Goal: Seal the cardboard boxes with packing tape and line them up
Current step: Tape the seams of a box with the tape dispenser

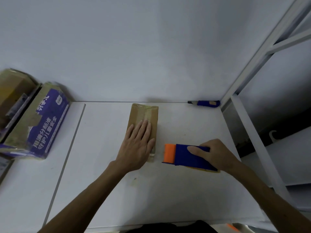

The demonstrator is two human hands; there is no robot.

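Left hand (137, 145) lay flat, pressing tape onto the small box (144, 121); beside it, right hand (213, 155) gripped the tape dispenser (186, 156). Next, likely lining the box up.

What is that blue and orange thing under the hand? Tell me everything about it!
It is a tape dispenser: a blue body that looks like plastic, with an orange roller at its left end and a brownish strip of tape showing under its near edge. It lies on the white table, right of the flat brown box and apart from it. The right hand grips its right end.
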